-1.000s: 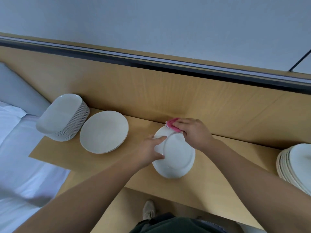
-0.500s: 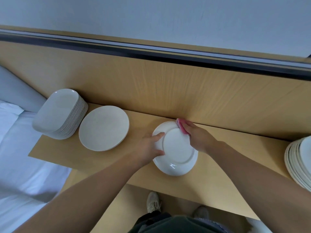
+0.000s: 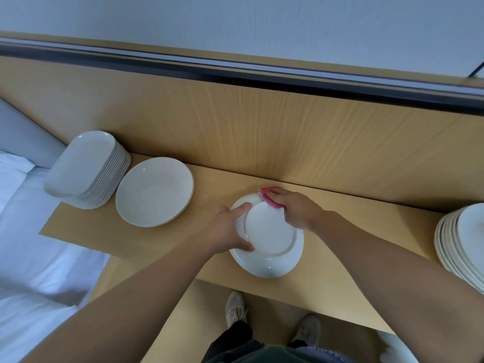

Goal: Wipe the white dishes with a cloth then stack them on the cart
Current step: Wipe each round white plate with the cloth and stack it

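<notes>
Wooden worktop carries a white plate; left hand grips its left rim, right hand clutches a pink cloth against its far rim.

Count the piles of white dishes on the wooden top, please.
3: oblong dishes far left, round plates beside them, another pile at the right edge, partly cut off.

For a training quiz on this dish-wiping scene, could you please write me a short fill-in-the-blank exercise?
The cloth in the right hand is ____ in colour.
The plate gripped by the left hand is ____ in shape.
The stack of oblong dishes stands to the ____ of the neighbouring stack.
Missing words: pink; round; left.
</notes>
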The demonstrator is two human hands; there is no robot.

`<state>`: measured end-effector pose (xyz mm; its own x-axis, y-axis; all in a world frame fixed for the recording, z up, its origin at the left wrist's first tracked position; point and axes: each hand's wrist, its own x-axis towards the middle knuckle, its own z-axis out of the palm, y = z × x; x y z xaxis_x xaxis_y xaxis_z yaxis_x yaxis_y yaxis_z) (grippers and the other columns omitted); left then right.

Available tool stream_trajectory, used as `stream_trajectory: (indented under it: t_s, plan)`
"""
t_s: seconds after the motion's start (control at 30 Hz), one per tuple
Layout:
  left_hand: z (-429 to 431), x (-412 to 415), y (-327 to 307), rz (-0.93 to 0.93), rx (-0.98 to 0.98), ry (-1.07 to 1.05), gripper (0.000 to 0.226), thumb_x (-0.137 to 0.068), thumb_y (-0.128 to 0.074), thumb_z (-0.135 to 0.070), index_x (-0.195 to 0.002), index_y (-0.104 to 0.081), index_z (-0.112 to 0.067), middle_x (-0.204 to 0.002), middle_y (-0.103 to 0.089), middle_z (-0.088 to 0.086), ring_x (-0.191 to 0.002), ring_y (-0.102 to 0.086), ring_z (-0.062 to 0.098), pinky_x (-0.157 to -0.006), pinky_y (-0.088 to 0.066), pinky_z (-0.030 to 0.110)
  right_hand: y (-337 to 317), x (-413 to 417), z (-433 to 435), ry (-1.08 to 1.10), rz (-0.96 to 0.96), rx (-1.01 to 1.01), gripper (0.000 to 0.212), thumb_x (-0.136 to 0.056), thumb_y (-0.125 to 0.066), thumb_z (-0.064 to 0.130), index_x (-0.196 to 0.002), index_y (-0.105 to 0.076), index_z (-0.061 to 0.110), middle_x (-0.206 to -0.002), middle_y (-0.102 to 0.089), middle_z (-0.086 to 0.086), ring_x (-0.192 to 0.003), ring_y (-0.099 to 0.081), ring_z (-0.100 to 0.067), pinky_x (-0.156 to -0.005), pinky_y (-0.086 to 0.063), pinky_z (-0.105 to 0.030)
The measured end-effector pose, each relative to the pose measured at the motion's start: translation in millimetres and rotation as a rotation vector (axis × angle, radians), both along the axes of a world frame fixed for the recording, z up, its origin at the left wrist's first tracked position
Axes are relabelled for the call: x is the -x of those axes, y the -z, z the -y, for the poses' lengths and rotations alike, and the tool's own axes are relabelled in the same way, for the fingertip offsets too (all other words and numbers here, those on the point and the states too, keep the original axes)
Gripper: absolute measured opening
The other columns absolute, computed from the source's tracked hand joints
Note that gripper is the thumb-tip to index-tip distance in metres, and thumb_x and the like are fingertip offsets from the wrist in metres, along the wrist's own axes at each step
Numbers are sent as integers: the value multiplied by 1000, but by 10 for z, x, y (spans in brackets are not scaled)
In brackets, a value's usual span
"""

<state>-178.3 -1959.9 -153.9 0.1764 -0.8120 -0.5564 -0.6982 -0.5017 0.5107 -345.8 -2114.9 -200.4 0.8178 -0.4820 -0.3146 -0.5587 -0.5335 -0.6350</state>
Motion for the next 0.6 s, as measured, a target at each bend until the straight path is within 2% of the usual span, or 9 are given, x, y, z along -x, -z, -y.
stream_trajectory:
  t_s: [0.13,0.27,0.37,0.47,0.53,0.6]
  plan:
    - [3,97,61,-22,5,-62,105,-69,-81,-40,-148,-12,-43,-135,-28,8,-101,-38,21,-85,-40,25,51,-13,39,-1,9,-28,85,-82,-31,-20,-147,-38,35,-149,-29,29,-140,-18,10,-108,-15,-5]
    - [-43,126,113,-25,12,-111,105,-69,-82,-38,-149,-14,-44,-136,-27,9,-101,-39,22,-89,-42,28,183,146,-42,167,23,-99,78,-87,-29,-16,-148,-36,33,-151,-28,28,-142,-22,5,-115,-14,-12]
    - [-95,157,134,-28,16,-127,107,-69,-82,-39,-149,-11,-45,-136,-26,7,-110,-42,26,-93,-43,31,246,305,-200,260,1,-46,75,-89,-30,-12,-150,-30,30,-148,-23,27,-142,-17,4,-109,-9,-7]
    - [-135,199,172,-21,13,-148,112,-67,-82,-43,-148,-6,-47,-132,-29,5,-109,-44,25,-92,-43,32,375,493,-386,382,54,-66,66,-94,-33,-9,-150,-31,26,-151,-22,22,-145,-15,-1,-106,-4,-1]
    - [-146,216,187,-21,6,-143,114,-65,-83,-46,-147,-4,-49,-130,-30,5,-103,-44,23,-89,-43,30,434,554,-461,389,87,-88,65,-94,-34,-11,-150,-32,23,-157,-20,14,-147,-13,-7,-110,-3,-5]
    - [-151,211,202,-25,1,-123,114,-64,-82,-48,-147,-4,-50,-127,-30,4,-105,-44,24,-91,-44,32,409,564,-427,402,118,-152,64,-94,-35,-13,-147,-38,23,-155,-24,14,-146,-17,-6,-112,-5,-8]
